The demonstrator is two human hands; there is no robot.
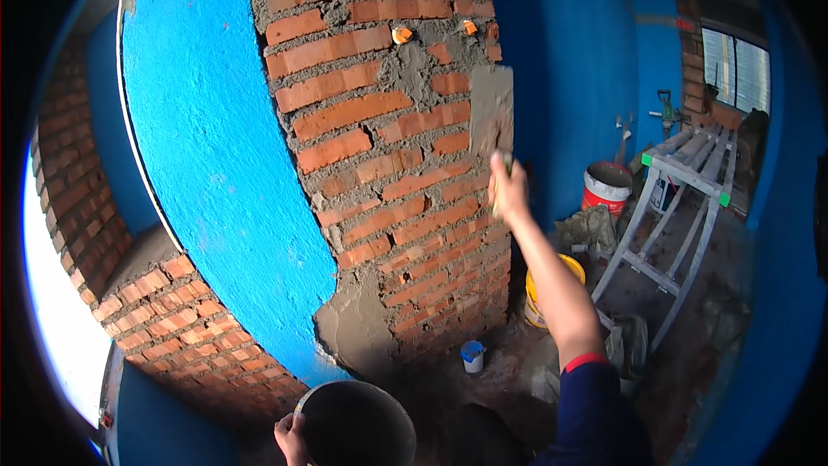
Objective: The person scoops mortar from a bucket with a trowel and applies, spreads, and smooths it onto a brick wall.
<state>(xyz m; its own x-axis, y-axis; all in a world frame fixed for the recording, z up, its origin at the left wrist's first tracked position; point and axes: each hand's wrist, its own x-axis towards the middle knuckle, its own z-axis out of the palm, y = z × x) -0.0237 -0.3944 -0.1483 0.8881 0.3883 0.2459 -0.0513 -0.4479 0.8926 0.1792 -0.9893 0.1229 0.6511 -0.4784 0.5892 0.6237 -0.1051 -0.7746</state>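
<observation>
My right hand point(509, 188) is closed around the handle of a plastering trowel point(492, 108). The trowel's flat grey blade is raised at the right edge of the brick wall point(345, 78); whether it touches the bricks I cannot tell. Wet grey mortar point(412, 69) is smeared over the bricks left of the blade, just below two small orange caps point(402, 35). At the bottom, my left hand point(291, 438) grips the rim of a round black bucket point(401, 414). The bucket's inside is too dark to make out.
Bright blue plaster point(198, 121) borders the bricks on the left, with a grey mortar patch point(358, 319) low down. On the floor are a small white-and-blue pot point(472, 355), a yellow bucket point(536, 311) and a red-and-white bucket point(605, 194). A metal trestle point(660, 276) stands to the right.
</observation>
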